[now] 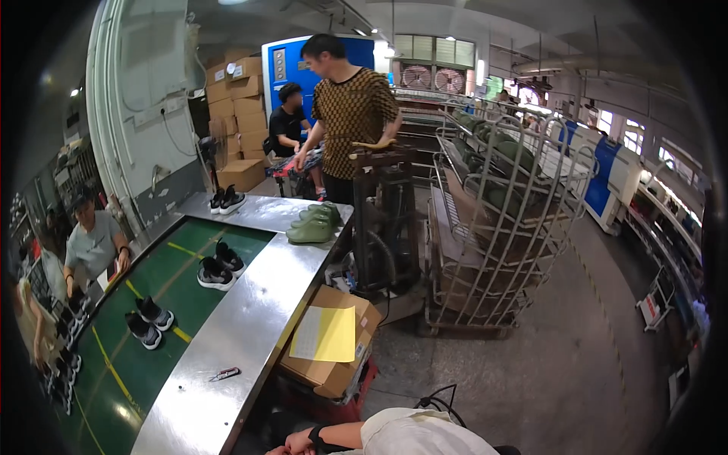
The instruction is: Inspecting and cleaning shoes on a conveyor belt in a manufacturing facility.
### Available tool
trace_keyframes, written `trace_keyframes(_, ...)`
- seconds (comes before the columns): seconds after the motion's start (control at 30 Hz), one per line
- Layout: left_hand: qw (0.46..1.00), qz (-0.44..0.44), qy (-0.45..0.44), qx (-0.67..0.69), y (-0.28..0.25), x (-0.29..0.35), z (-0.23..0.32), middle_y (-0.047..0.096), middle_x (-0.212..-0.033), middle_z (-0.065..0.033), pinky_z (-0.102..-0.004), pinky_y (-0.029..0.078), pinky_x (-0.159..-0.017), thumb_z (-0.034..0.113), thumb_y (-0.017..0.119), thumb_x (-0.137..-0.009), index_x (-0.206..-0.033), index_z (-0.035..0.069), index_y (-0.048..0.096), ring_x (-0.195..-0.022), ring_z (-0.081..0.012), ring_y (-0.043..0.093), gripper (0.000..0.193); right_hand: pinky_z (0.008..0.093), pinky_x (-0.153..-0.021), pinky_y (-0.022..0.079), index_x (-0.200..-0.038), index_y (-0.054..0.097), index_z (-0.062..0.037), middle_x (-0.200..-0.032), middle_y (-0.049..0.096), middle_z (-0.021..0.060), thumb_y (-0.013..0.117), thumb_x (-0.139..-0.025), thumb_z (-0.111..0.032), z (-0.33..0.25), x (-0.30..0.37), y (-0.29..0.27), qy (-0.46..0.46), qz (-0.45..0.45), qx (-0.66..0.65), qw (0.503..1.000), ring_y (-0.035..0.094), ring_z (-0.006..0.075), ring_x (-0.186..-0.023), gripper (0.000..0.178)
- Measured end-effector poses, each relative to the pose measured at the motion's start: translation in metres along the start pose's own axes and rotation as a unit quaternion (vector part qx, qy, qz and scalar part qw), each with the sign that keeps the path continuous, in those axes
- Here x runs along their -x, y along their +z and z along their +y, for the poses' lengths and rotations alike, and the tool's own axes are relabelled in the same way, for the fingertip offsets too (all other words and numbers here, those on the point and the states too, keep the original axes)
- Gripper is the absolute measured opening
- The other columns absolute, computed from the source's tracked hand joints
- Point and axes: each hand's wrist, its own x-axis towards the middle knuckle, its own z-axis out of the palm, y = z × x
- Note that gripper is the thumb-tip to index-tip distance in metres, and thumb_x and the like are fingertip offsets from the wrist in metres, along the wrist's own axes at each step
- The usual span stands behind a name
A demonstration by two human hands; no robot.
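Note:
My right hand (299, 441) is low at the lower edge, below a black wristband and a pale sleeve (417, 434). Its fingers look curled, but the frame cuts them off and whatever they hold is hidden. I cannot make out my left hand. Nearby runs a shiny metal ledge (227, 341) with small red-handled thread snips (225, 374) lying on it. An open-topped-looking cardboard box (334, 385) stands beside the ledge, with a yellow sheet (337, 334) and a whitish sheet on top. Dark sneakers with white soles (150, 322) ride the green conveyor belt (98, 379).
Olive-green clogs (312, 225) and another sneaker pair (227, 200) sit at the ledge's far end. A person in a patterned shirt (353, 114) stands behind it. A wire rack trolley (493, 227) holds green pieces. More people work across the belt. Cardboard boxes (235, 98) are stacked behind.

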Motion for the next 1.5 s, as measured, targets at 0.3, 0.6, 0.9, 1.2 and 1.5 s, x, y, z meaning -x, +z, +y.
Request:
trace_keyframes(0.3, 0.999, -0.044, 0.024, 0.019, -0.009, -0.005, 0.015, 0.065, -0.089, -0.0149, -0.0401, 0.047, -0.075, 0.034, 0.062, -0.077, -0.095, 0.010, 0.064, -0.087, -0.0328, 0.062, 0.031, 0.0264, -0.044, 0.048, -0.091, 0.062, -0.0027, -0.069, 0.062, 0.0076, 0.053, -0.077, -0.007, 0.006, 0.020, -0.007, -0.033, 0.043, -0.025, 0.998, 0.057, 0.0155, -0.049, 0.017)
trace_keyframes(0.6, 0.999, -0.045, -0.009, -0.013, 0.001, -0.001, 0.010, 0.065, -0.093, -0.0155, -0.0374, 0.048, -0.078, 0.032, 0.062, -0.077, -0.095, 0.010, 0.066, -0.089, -0.0314, 0.062, 0.028, 0.0279, -0.047, 0.043, -0.081, 0.064, -0.0040, -0.065, 0.059, 0.0039, 0.058, -0.071, -0.009, 0.009, 0.024, 0.002, -0.103, 0.078, 0.082, 0.988, 0.054, 0.0135, -0.055, 0.012)
trace_keyframes(0.9, 0.998, 0.021, 0.033, 0.058, 0.003, -0.021, 0.000, 0.064, -0.085, -0.0141, -0.0427, 0.047, -0.069, 0.030, 0.055, -0.081, -0.086, 0.012, 0.064, -0.082, -0.0331, 0.060, 0.021, 0.0274, -0.051, 0.053, -0.107, 0.060, -0.0061, -0.079, 0.064, 0.0067, 0.060, -0.081, -0.022, -0.036, 0.094, -0.012, -0.115, 0.133, 0.125, 0.977, 0.062, 0.0124, -0.058, 0.031)
trace_keyframes(1.2, 0.991, 0.039, 0.009, 0.126, 0.014, -0.005, -0.007, 0.066, -0.085, -0.0101, -0.0397, 0.049, -0.072, 0.019, 0.054, -0.078, -0.090, 0.012, 0.064, -0.082, -0.0295, 0.062, 0.017, 0.0321, -0.070, 0.049, -0.095, 0.064, -0.0049, -0.085, 0.064, 0.0125, 0.061, -0.080, -0.015, -0.118, 0.066, -0.127, -0.276, 0.523, 0.195, 0.782, 0.062, 0.0217, -0.078, 0.018)
trace_keyframes(1.5, 0.945, 0.121, 0.030, 0.302, -0.024, -0.010, 0.001, 0.064, -0.096, -0.0095, -0.0343, 0.050, -0.074, 0.017, 0.057, -0.083, -0.099, 0.009, 0.062, -0.087, -0.0265, 0.062, 0.019, 0.0395, -0.069, 0.046, -0.087, 0.061, -0.0055, -0.082, 0.063, 0.0136, 0.068, -0.075, -0.030, -0.145, 0.021, -0.187, -0.096, 0.414, 0.309, 0.851, 0.059, 0.0322, -0.079, 0.028)
